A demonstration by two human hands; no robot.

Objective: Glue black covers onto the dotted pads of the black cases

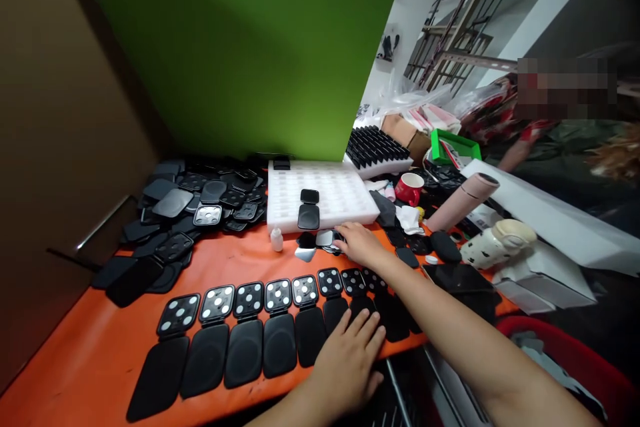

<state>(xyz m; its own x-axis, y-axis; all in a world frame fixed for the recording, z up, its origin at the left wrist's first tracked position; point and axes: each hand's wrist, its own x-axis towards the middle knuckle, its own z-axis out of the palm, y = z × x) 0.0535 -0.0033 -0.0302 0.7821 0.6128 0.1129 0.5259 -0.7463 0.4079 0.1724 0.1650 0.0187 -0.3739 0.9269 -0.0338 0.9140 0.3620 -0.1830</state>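
Note:
Open black compact-like cases point(243, 353) lie in a row along the front of the orange table; their upper lids carry white dots. My left hand point(349, 353) rests with fingers spread on the black lower halves at the row's right part. Farther back, my right hand point(356, 242) reaches to a small pile of mirror-like squares point(325, 238) in front of the white foam tray point(345, 197); its fingertips touch the pile's right side, and what they grip is too small to make out. A small white bottle point(277, 240) stands left of the pile.
Many black cases point(173, 203) are heaped at the back left, below a green panel point(240, 47). At the right are a red mug point(409, 189), a pink tumbler point(463, 201), a cream flask point(497, 243) and a red basin point(575, 353). Another person's arm point(517, 152) shows behind.

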